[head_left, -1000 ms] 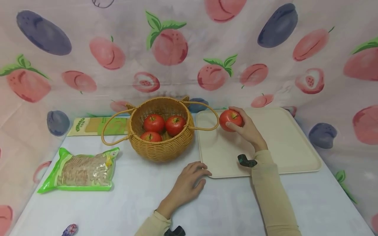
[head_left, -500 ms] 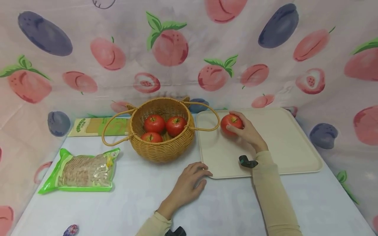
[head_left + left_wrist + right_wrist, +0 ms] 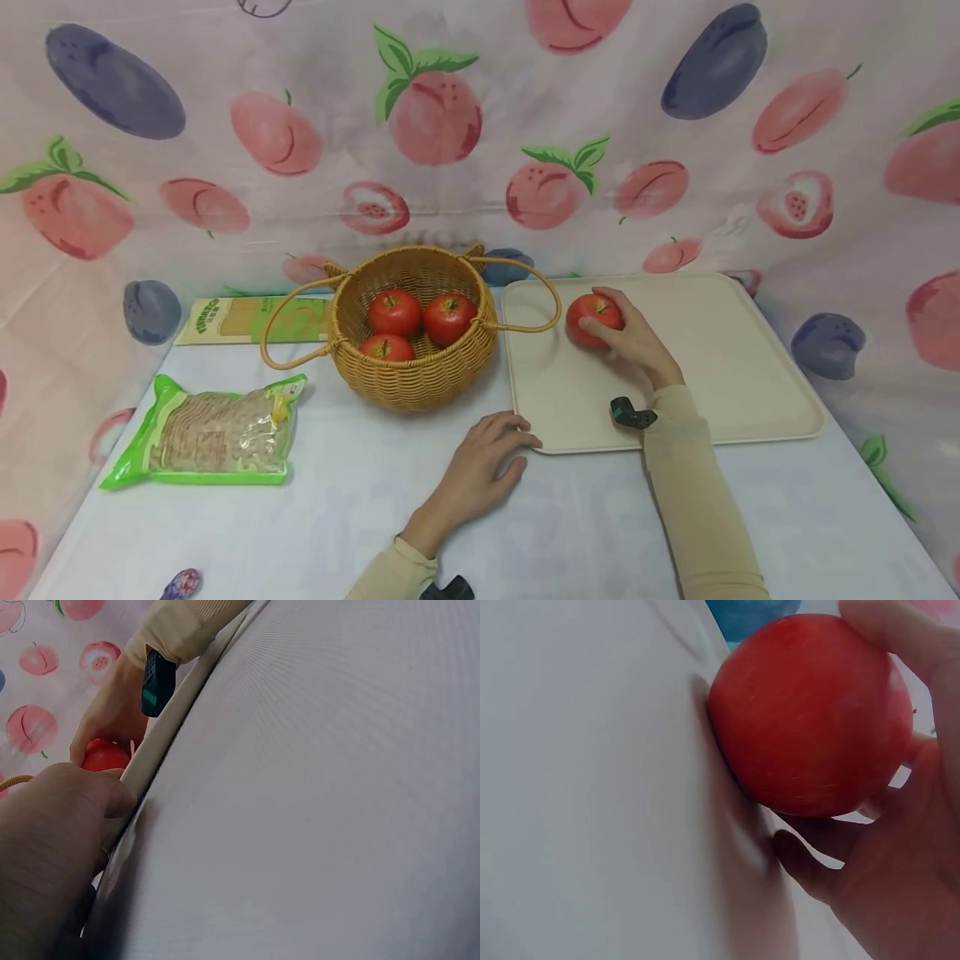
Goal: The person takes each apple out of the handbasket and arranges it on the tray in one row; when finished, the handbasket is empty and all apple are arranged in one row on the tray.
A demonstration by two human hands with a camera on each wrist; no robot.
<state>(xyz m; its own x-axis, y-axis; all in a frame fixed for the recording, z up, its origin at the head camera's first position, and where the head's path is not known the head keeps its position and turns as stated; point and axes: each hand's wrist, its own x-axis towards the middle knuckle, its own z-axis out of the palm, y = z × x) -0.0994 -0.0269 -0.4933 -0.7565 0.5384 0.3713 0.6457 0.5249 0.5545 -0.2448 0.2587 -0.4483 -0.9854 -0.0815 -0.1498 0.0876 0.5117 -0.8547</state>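
Note:
My right hand (image 3: 633, 337) holds a red apple (image 3: 592, 320) with thumb and fingers around its sides, over the left back part of a cream tray (image 3: 720, 367). In the right wrist view the apple (image 3: 810, 716) sits right at the pale tray surface, its shadow against it. At the tray's front left corner rests my left hand (image 3: 480, 467), fingers relaxed and fingertips at the rim. The left wrist view shows that hand (image 3: 64, 825) beside the tray edge. A wicker basket (image 3: 412, 383) left of the tray bears three more red apples (image 3: 394, 312).
One basket handle (image 3: 528, 327) reaches over the tray's left edge. A green-edged bag of sliced bread (image 3: 217, 433) lies on the left of the white table, with a flat green and tan packet (image 3: 247, 320) behind it. A wrapped lollipop (image 3: 182, 583) lies near the front edge.
My right hand has lowered the apple a little and shifted it slightly right, toward the tray surface. The left hand has stayed at the tray corner.

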